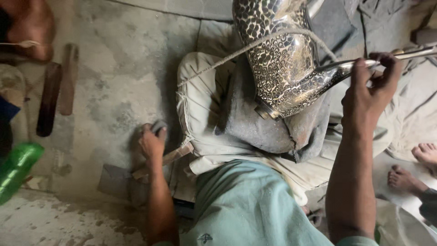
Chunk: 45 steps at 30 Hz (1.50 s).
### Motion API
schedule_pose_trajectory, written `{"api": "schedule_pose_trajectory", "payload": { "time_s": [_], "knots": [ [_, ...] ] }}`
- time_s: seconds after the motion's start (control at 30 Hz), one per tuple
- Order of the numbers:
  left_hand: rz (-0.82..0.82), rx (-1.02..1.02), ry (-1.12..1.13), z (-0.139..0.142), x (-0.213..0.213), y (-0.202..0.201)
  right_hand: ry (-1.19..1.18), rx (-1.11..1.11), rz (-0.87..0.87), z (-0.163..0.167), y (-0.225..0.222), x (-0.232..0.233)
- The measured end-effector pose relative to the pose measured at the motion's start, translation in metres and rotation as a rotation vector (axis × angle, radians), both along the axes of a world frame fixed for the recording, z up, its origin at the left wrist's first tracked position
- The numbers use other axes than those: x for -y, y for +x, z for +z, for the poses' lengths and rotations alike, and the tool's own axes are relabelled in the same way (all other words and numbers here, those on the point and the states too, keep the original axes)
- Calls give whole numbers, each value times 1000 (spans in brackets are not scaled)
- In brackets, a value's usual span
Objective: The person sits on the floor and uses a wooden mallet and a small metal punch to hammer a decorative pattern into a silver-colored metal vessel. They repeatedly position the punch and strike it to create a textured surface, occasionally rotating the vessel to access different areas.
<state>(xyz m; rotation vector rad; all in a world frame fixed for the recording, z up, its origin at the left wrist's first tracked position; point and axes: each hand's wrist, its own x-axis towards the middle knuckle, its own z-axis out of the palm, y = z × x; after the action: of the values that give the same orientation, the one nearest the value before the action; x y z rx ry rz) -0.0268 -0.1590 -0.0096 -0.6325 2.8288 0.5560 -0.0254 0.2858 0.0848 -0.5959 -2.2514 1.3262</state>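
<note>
Steadying an engraved metal vessel across a grey cushion on the lap, a seated person works over a concrete floor.

Scrollwork already covers nearly all of the body in view; the spout's far end looks plainer, so little seems left. At three o'clock the right hand has its fingers wrapped round the spout; at nine o'clock the left hand closes on a small grey block on the floor, well apart from the vessel.

A dusty grey concrete floor bears two wooden sticks and a green plastic bottle.
</note>
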Motion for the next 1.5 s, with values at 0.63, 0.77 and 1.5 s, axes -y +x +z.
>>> {"api": "schedule_pose_trajectory", "payload": {
  "time_s": [0.63,0.77,1.5],
  "knots": [
    [-810,-380,545,64,-136,-62,-444,91,-150,-19,111,27],
    [-703,-343,661,66,-133,-70,-485,132,-88,-23,152,10],
    [-870,-210,899,145,-155,12,-571,-189,-12,69,266,50]
  ]
}}
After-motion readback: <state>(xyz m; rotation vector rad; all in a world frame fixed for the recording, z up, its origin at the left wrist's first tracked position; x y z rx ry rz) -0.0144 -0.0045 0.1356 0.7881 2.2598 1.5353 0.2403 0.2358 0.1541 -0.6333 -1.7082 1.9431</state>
